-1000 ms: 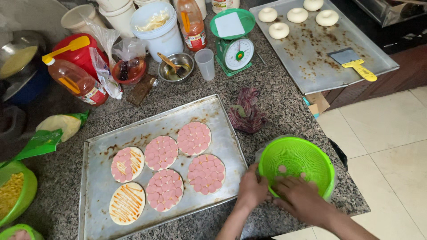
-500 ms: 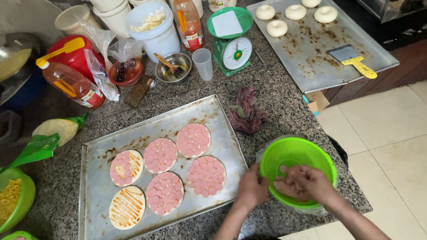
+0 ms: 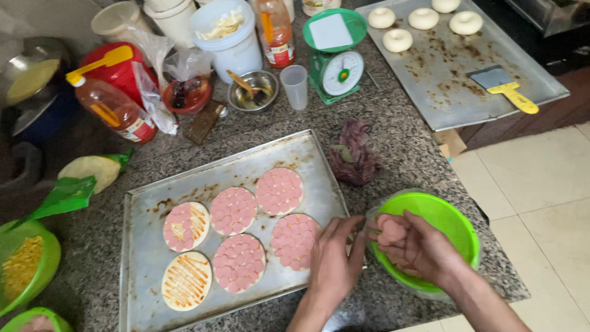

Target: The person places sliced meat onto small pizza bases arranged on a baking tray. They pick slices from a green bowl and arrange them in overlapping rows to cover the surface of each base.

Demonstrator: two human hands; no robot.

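Right hand [image 3: 424, 249] over round green plastic bowl [image 3: 452, 221], curled, pinching pink round sausage slices [image 3: 391, 231]. Left hand [image 3: 335, 261] just beside bowl, fingers loosely spread, empty.

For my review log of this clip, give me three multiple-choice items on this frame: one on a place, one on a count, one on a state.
1. Where is the green bowl?
A. right of the near baking tray
B. on the far tray
C. on the floor

2. How many dough rounds lie on the near tray?
A. four
B. six
C. eight

3. What does the right hand hold?
A. a scraper
B. nothing
C. pink sausage slices

Answers: 1 A, the bowl sits on the counter off the tray's right edge. 2 B, five sliced-sausage rounds plus one with sauce only. 3 C, slices rest in its fingers over the bowl, with the left hand beside it.
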